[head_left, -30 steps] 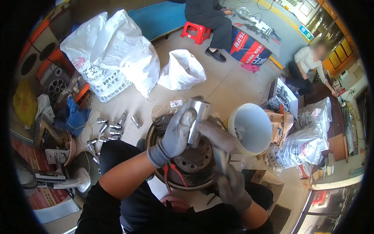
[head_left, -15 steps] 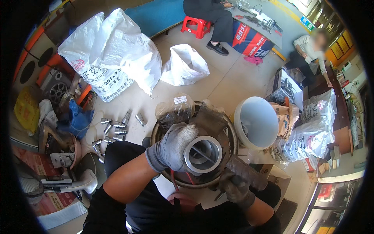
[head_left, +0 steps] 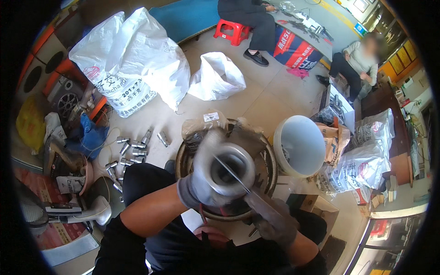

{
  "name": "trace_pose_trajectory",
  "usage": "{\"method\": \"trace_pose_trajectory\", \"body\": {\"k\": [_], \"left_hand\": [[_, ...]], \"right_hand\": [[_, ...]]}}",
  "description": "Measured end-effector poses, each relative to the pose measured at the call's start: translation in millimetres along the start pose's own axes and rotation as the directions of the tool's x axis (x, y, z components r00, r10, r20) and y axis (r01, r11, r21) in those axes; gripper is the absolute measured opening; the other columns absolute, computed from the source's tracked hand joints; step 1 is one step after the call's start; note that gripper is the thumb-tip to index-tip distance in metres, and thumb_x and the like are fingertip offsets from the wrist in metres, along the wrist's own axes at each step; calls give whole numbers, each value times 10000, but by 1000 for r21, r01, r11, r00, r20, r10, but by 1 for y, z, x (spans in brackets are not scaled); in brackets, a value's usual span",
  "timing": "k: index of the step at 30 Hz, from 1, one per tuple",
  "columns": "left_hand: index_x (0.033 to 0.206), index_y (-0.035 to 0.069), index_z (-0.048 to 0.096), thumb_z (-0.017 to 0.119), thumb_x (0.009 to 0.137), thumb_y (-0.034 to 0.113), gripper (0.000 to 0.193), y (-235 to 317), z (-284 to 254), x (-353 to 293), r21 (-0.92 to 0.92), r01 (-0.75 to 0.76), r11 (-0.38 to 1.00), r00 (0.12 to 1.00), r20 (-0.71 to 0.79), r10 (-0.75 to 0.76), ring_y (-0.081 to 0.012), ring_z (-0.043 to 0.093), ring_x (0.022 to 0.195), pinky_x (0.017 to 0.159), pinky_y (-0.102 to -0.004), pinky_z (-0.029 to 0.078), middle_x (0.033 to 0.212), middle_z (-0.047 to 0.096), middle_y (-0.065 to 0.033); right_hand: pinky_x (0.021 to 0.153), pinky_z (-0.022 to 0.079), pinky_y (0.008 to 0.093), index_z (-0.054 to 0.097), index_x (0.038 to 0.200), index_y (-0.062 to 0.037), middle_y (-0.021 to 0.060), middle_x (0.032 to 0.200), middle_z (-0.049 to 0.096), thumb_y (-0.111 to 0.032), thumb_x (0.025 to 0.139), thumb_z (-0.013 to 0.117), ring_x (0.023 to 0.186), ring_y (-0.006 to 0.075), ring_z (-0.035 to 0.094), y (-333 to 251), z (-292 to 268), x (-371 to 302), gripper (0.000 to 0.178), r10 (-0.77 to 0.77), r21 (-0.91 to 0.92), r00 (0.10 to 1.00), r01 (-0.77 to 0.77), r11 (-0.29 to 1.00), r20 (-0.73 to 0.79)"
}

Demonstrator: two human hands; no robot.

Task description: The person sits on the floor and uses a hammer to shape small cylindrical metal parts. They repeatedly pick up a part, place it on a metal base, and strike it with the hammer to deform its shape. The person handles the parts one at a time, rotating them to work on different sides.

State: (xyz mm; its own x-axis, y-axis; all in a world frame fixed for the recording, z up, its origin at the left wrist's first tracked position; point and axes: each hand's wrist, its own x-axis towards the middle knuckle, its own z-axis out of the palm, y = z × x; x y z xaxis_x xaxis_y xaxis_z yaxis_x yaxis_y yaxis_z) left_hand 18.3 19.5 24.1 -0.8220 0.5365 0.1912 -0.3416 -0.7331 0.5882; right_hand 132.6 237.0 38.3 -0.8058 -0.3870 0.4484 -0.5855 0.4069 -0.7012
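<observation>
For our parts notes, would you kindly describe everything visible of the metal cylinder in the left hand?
The metal cylinder looks silvery gray and hollow, with a thick round rim and a dark interior; motion blur hides finer surface detail. Its open end faces the camera. The left hand, gloved, grips it from the left, above the round stand. A thin straight part of the tool in the right hand crosses the opening; whether they touch is unclear.
</observation>
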Motion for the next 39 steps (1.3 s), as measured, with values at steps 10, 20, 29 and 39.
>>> {"method": "trace_pose_trajectory", "body": {"k": [10,20,29,39], "left_hand": [[1246,57,592,776,781,318,564,4,-2,-7,634,-331,699,944,232,236,-201,664,976,889,-331,537,1071,679,-90],[983,82,679,862,586,473,586,14,-1,-3,817,-522,245,850,522,71,-337,637,775,699,-443,499,892,632,-128],[1240,-2,514,843,660,536,857,10,-10,-5,821,-559,119,829,555,66,-337,660,857,746,-437,525,1018,626,-154],[1258,41,523,355,998,665,697,-3,9,7,441,174,880,959,-278,-50,-138,610,490,366,-213,422,864,680,-83]], "right_hand": [[668,573,388,595,1266,-3,202,1169,665,-36,855,664,855,331,713,-4,-10,13,418,30,-21,981,-27,999,191],[947,492,372,522,1291,-11,140,1190,611,-101,937,602,1122,227,612,41,25,-37,374,573,640,728,-651,407,376],[941,535,395,490,1328,16,157,1261,591,-362,941,685,1164,257,601,35,14,-29,575,463,484,872,-478,733,160],[523,413,227,408,1431,-5,10,770,523,-263,983,577,594,75,484,0,-14,27,544,697,651,717,-539,534,21]]}}
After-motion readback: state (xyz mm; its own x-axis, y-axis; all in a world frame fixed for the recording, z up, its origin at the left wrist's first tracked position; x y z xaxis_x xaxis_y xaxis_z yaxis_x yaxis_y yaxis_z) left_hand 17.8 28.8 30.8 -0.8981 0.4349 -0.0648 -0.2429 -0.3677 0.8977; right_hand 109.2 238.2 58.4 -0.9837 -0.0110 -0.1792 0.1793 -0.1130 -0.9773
